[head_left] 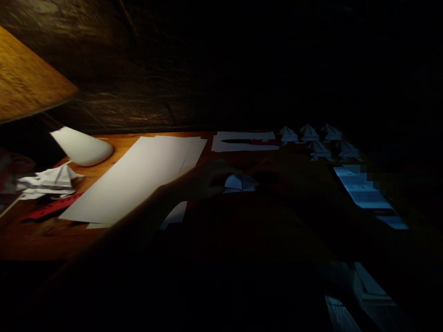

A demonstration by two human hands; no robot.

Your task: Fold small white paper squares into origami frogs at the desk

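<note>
Near the middle of the table, in deep shade, a small folded piece of white paper (240, 183) stands partly raised between my hands. My left hand (213, 177) is closed at its left edge, the fingers dim. On the other edge my right hand (273, 177) also grips the paper, though it nearly melts into the dark. Behind them lies a small stack of paper (224, 146) with a dark-bladed knife (238, 141) on top. Several folded paper figures (308, 133) are lined up in rows at the back right.
Large white sheets (138, 180) overlap left of my hands, beside a red ruler (53, 206) and a bigger folded paper figure (51, 180). A lamp with a tan shade (31, 78) and white base (83, 146) stands far left. A phone with a lit screen (365, 189) lies right.
</note>
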